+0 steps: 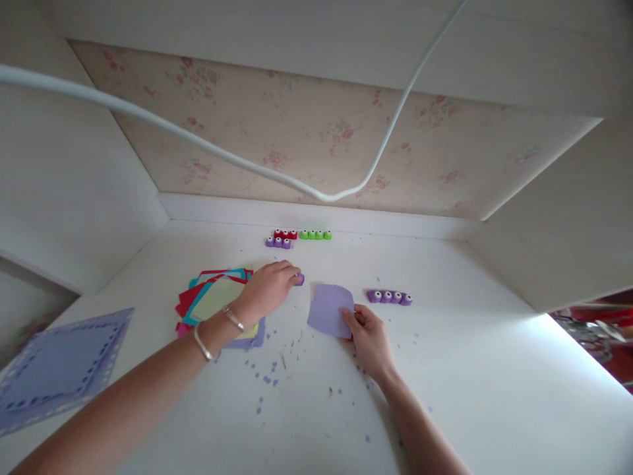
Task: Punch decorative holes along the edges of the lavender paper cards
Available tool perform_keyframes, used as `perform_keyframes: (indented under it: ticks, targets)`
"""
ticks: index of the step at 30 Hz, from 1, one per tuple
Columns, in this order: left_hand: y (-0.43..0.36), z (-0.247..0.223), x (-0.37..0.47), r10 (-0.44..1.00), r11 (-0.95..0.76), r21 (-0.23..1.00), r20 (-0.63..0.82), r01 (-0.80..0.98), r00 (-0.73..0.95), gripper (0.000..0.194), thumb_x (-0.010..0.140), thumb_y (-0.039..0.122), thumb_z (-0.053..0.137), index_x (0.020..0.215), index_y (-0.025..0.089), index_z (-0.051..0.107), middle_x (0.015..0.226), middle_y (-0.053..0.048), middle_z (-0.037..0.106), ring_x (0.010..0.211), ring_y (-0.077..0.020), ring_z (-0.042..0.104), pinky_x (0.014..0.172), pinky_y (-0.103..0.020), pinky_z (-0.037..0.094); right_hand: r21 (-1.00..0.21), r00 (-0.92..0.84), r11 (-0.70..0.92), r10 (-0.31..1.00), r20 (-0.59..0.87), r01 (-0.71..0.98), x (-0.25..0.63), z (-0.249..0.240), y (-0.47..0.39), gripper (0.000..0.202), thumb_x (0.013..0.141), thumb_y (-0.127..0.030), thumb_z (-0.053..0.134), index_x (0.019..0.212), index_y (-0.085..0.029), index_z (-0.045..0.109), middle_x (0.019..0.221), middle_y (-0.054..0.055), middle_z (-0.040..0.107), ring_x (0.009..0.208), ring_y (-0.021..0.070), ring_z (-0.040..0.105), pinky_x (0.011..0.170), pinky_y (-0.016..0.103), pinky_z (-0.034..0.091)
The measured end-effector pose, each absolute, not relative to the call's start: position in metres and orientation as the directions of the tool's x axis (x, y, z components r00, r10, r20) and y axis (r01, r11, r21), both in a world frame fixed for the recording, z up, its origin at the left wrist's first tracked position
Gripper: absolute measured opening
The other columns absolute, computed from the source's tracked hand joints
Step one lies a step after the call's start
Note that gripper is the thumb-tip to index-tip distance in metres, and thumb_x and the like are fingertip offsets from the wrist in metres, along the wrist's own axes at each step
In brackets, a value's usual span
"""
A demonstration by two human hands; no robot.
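"Well, pinching what with the left hand (pixel 267 289)?"

"Holding a small purple punch (pixel 299 280) between narrowed fingertips, just below and left of the frame's centre."

"And with the right hand (pixel 372 340)?"

"Gripping a purple sheet (pixel 327 310) by its right edge, thumb on top, just below centre."

"At which step, then?"

"Handling sheet and punch together, seemingly, with a gap between."

"Calling for what?"

"Probably for a steady, light pinch, without creasing the sheet. Note also the paper pile (pixel 217 300), lower left of centre, and the punch row (pixel 388 297), lower right of centre."
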State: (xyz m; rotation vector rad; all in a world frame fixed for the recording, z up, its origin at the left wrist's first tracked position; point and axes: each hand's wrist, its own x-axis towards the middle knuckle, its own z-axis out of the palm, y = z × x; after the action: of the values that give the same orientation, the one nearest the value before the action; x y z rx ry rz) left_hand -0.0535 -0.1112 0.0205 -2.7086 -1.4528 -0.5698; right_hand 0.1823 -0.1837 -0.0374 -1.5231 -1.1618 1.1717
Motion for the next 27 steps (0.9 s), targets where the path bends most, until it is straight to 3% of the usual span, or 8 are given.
perform_keyframes:
  ticks: [5,12,17,22,27]
  targets:
    - [-0.184,0.000,-0.065,0.868,-0.483,0.333,0.301,0.810,0.394,0.015,0.094,0.027,0.052,0.099,0.023,0.066,0.095,-0.001,0.068,0.088,-0.0155,0.063,0.083,-0.028,0.049,-0.966,0.106,-0.198,0.978,-0.182,0.164,0.184,-0.038,-0.184,0.038,0.082,-0.049,0.057,0.099,-0.016,0.063,0.074,0.005,0.065,0.060,0.0152,0.056,0.048,0.024,0.045]
    - [-0.216,-0.016,-0.066,0.882,-0.461,0.362,0.289,0.810,0.373,0.020,0.093,0.028,0.052,0.109,0.021,0.062,0.106,-0.005,0.063,0.095,-0.0193,0.063,0.088,-0.036,0.051,-0.973,-0.014,-0.218,0.976,-0.219,0.072,0.178,-0.029,-0.192,0.031,0.082,-0.044,0.059,0.094,-0.016,0.063,0.062,-0.002,0.056,0.051,0.0100,0.048,0.044,0.021,0.036]
    - [-0.215,-0.024,-0.076,0.876,-0.479,0.451,0.296,0.753,0.380,0.036,0.087,0.024,0.061,0.123,0.024,0.055,0.120,-0.008,0.059,0.109,-0.0237,0.059,0.095,-0.041,0.050,-0.962,-0.054,-0.263,0.962,-0.267,0.076,0.174,-0.026,-0.194,0.031,0.082,-0.044,0.061,0.092,-0.015,0.063,0.060,-0.003,0.053,0.050,0.0095,0.047,0.043,0.021,0.035]
    - [-0.216,-0.028,-0.078,0.894,-0.447,0.584,0.314,0.678,0.319,0.026,0.088,0.021,0.060,0.114,0.025,0.060,0.109,-0.006,0.066,0.099,-0.0213,0.064,0.089,-0.038,0.054,-0.954,-0.100,-0.295,0.949,-0.299,0.053,0.172,-0.023,-0.197,0.030,0.083,-0.044,0.061,0.092,-0.016,0.064,0.059,-0.003,0.052,0.049,0.0092,0.046,0.043,0.021,0.034]
    - [-0.216,-0.032,-0.074,0.951,-0.302,0.764,0.201,0.570,0.236,0.026,0.087,0.023,0.062,0.113,0.024,0.060,0.104,-0.002,0.069,0.084,-0.0153,0.069,0.079,-0.028,0.058,-0.955,-0.122,-0.286,0.948,-0.294,0.080,0.172,-0.022,-0.199,0.029,0.084,-0.044,0.060,0.091,-0.016,0.065,0.060,-0.002,0.053,0.050,0.0095,0.047,0.044,0.022,0.036]
